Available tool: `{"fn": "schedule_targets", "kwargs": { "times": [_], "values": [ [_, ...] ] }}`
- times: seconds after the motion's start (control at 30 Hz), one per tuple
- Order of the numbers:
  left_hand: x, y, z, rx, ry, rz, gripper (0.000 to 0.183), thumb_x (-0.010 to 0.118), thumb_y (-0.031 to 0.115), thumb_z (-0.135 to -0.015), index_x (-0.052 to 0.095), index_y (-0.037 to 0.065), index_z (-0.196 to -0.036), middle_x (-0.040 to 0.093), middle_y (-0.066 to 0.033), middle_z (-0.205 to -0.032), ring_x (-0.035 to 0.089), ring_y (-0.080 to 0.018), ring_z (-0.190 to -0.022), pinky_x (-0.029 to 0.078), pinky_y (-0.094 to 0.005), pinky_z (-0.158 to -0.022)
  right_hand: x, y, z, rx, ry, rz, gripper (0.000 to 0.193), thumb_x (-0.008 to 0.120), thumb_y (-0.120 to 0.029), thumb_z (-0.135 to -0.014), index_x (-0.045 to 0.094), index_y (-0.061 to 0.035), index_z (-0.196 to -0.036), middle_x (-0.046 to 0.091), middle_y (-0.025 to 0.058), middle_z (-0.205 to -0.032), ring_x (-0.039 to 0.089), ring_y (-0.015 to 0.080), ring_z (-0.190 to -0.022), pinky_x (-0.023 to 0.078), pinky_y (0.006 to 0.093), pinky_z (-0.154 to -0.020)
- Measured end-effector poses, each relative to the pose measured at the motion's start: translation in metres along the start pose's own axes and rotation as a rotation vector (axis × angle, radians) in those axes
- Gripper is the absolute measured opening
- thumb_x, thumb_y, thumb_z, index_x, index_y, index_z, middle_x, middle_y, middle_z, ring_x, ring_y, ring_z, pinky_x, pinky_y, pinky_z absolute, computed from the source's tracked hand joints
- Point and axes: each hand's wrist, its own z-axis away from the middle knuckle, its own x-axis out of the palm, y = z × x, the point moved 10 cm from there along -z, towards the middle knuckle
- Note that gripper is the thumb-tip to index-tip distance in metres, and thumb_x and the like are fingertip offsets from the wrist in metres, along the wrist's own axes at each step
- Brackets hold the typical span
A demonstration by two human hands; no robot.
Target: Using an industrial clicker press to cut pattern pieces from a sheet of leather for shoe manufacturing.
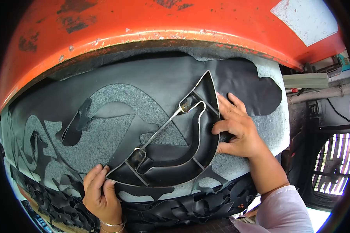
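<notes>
Both my hands hold a large curved metal cutting die with thin edges, cross braces and a straight bar joining its two ends. It rests on a black leather sheet that has several shapes cut out, showing grey fibrous material beneath. My left hand, with a bangle at the wrist, pinches the die's lower left tip between thumb and fingers. Around the die's right outer wall, my right hand has its thumb and fingers bent against the rim. Its fingertips are partly hidden behind that wall.
An orange, scuffed machine head spans the far side, with a white sheet stuck on it. Below the leather is a pale board. Black leather scraps hang in a heap along the near edge. A black louvred frame stands at the right.
</notes>
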Motion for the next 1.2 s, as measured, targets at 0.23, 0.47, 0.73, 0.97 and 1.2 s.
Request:
{"fn": "schedule_targets", "kwargs": {
  "times": [0.23, 0.47, 0.73, 0.97, 1.2],
  "values": [
    [-0.005, -0.006, 0.001, -0.02, -0.008, -0.05, 0.024, 0.061, -0.003, -0.086, 0.064, -0.008, -0.109, 0.063, -0.0212, -0.114, 0.064, -0.0274, -0.103, 0.047, -0.0351, -0.094, 0.009, 0.002, 0.001, 0.014, -0.012, -0.009, 0.049, 0.085, -0.037, -0.05, 0.063, -0.0143, -0.088, 0.048, 0.0192, -0.141, 0.039, 0.0353, -0.137, 0.026, 0.0552, -0.11],
    [0.002, -0.015, 0.003, -0.049, 0.005, -0.036, 0.023, 0.062, -0.001, -0.087, 0.064, -0.008, -0.109, 0.063, -0.021, -0.114, 0.063, -0.0264, -0.104, 0.046, -0.0347, -0.095, 0.009, 0.005, 0.002, 0.019, -0.008, 0.008, 0.048, 0.083, -0.039, -0.05, 0.064, -0.0139, -0.087, 0.049, 0.021, -0.139, 0.04, 0.035, -0.136, 0.029, 0.0525, -0.107],
    [-0.005, 0.013, -0.015, 0.075, -0.035, -0.19, 0.019, 0.065, 0.0, -0.088, 0.068, -0.006, -0.106, 0.069, -0.0161, -0.11, 0.066, -0.0275, -0.099, 0.05, -0.0327, -0.09, 0.013, 0.002, -0.004, 0.005, 0.043, -0.024, 0.047, 0.082, -0.039, -0.051, 0.065, -0.0139, -0.088, 0.049, 0.0214, -0.14, 0.042, 0.0345, -0.135, 0.033, 0.0483, -0.103],
    [0.004, 0.014, -0.013, 0.101, -0.048, -0.194, 0.023, 0.064, 0.006, -0.09, 0.067, -0.005, -0.11, 0.068, -0.0162, -0.111, 0.066, -0.0285, -0.099, 0.05, -0.0336, -0.09, 0.004, 0.007, -0.005, 0.071, -0.041, 0.001, 0.046, 0.085, -0.032, -0.051, 0.064, -0.0144, -0.088, 0.047, 0.0205, -0.142, 0.039, 0.0327, -0.138, 0.031, 0.0477, -0.105],
    [-0.001, 0.007, -0.003, -0.011, 0.064, -0.02, 0.023, 0.065, 0.007, -0.09, 0.063, -0.01, -0.106, 0.063, -0.0223, -0.115, 0.066, -0.0286, -0.097, 0.052, -0.0353, -0.089, -0.008, 0.008, -0.007, 0.059, -0.042, -0.038, 0.049, 0.083, -0.037, -0.055, 0.062, -0.0155, -0.093, 0.048, 0.021, -0.14, 0.04, 0.0329, -0.137, 0.03, 0.049, -0.106]
  ]
}}
